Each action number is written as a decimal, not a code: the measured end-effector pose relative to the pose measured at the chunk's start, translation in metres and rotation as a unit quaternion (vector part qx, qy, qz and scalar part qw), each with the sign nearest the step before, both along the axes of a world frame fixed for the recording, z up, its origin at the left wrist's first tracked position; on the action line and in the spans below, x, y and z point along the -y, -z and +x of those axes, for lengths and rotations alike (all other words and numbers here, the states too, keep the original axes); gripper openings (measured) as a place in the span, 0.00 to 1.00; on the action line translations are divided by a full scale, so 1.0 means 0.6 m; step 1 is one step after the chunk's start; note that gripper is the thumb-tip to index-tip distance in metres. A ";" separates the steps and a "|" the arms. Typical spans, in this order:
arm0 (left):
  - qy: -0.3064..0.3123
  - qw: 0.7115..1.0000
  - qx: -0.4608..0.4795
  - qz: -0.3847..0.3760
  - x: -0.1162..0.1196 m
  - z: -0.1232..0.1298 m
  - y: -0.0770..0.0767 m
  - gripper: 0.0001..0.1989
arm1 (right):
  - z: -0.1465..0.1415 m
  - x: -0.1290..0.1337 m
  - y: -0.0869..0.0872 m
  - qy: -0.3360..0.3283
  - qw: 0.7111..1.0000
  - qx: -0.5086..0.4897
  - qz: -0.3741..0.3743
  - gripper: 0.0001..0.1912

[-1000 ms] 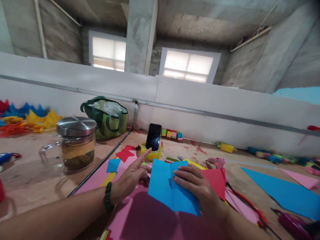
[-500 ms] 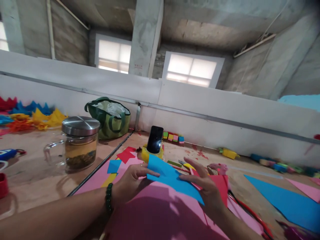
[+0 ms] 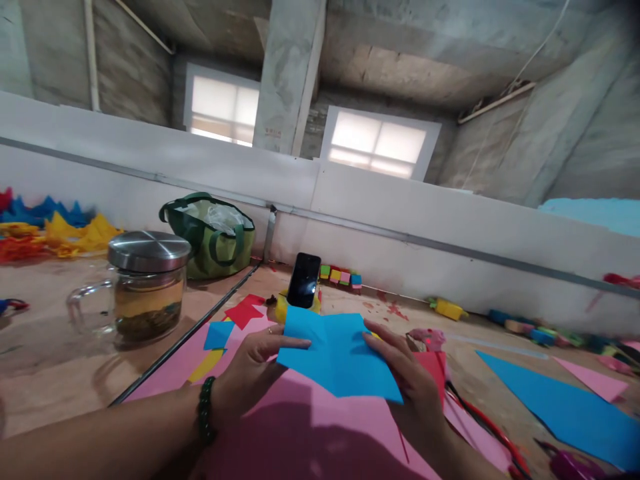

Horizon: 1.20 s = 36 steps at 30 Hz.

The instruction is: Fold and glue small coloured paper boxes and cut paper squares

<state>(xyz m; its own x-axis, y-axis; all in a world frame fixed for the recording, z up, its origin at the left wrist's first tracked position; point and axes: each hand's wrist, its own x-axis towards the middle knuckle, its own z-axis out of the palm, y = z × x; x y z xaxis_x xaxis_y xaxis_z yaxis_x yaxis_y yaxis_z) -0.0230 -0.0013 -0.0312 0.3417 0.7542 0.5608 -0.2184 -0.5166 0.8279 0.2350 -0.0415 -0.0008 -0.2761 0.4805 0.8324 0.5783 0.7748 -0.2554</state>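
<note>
A sheet of blue paper (image 3: 337, 363) with a crease down its middle is held up between my hands, above a large pink sheet (image 3: 300, 433). My left hand (image 3: 250, 363) pinches its left edge, thumb on top and the other fingers underneath. At the right edge my right hand (image 3: 407, 367) grips it, fingers over the top side. Just left of my left hand lie a blue paper piece (image 3: 219, 335), a yellow piece (image 3: 206, 365) and a red star-like cutout (image 3: 244, 311). Red paper (image 3: 433, 369) shows beside my right hand.
A glass mug of tea (image 3: 149, 293) and a green bag (image 3: 213, 237) stand at left. A phone (image 3: 304, 280) leans on a yellow holder ahead. Blue paper (image 3: 555, 400) and purple-handled scissors (image 3: 575, 463) lie at right. A low white partition (image 3: 390, 247) runs behind.
The blue paper has been opened out flatter, so more of its surface and the middle crease show. My right hand's fingers have come down onto its right edge.
</note>
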 end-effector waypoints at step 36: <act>0.042 0.970 0.071 -0.227 0.008 0.014 -0.025 0.14 | -0.029 0.005 0.018 -0.027 0.950 -0.226 -0.212 0.27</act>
